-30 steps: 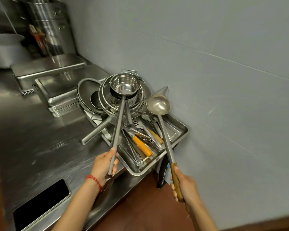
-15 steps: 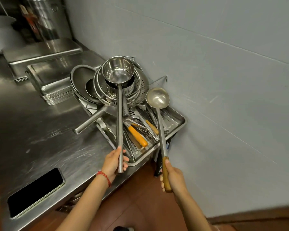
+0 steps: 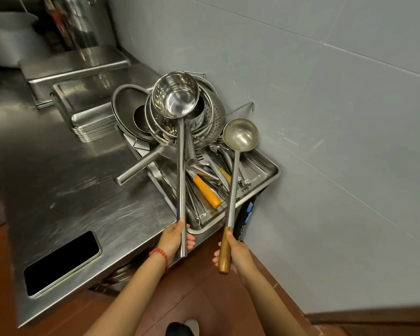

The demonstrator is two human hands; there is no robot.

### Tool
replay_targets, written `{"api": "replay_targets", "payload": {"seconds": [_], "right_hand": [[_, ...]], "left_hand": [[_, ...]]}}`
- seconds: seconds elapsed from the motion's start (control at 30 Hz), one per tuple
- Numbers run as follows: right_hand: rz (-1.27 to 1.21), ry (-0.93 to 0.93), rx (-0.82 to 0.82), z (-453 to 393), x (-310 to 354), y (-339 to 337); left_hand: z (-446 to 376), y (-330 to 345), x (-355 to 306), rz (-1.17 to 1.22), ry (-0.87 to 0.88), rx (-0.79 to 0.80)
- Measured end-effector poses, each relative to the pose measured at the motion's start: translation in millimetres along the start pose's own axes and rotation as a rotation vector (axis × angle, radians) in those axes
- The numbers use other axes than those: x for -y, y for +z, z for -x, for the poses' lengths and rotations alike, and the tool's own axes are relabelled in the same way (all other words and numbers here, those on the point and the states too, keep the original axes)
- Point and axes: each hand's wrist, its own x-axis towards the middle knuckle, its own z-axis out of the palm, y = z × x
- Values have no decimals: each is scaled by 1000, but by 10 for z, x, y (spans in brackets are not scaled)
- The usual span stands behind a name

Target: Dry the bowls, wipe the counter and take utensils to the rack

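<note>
My left hand [image 3: 174, 240] grips the end of a long steel handle that carries a deep steel scoop [image 3: 176, 94], held above the rack tray [image 3: 269, 175]. My right hand [image 3: 235, 254] grips the wooden handle of a steel ladle [image 3: 240, 135], whose bowl hangs over the tray's right side. The tray sits at the counter's near right corner by the wall. It holds several utensils, among them an orange-handled one [image 3: 206, 191], with colanders [image 3: 211, 110] and strainers [image 3: 129, 107] leaning at its back.
The steel counter [image 3: 66, 180] runs away to the left, with a dark rectangular opening [image 3: 61, 261] near its front edge. Stacked steel trays [image 3: 87, 103] lie behind the rack, big pots beyond. A grey tiled wall [image 3: 325, 117] closes the right side. Red floor tiles lie below.
Both utensils have swung more upright over the tray. My hands have dropped lower in view and drawn back from the counter edge. The camera has tilted down slightly.
</note>
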Motion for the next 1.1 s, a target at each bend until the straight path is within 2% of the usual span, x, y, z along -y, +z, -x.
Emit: {"api": "replay_targets", "payload": {"seconds": [0.43,0.6,0.67,0.77,0.83,0.9,1.0,1.1], "right_hand": [[-51,-21,4,32,-64,-64],[178,-110,-83,52,-110,-156],[264,-183,-106,86,-103,-193],[423,-297,-173,138,-42,-271],[582,-381,-230,185,36,-347],[804,-498,-287,238,117,-421],[1071,-642,-328,367,238,-490],[1197,-702,-339,486,320,-541]], "left_hand": [[-20,-12,113,-5,-22,-47],[31,-57,149,-44,-14,-73],[89,-79,148,-222,80,-163],[208,-110,125,-463,310,-264],[282,-119,59,-676,514,-259],[323,-104,-16,-888,646,-219],[356,-52,-86,-1152,700,-177],[394,20,-102,-1354,722,-160]]}}
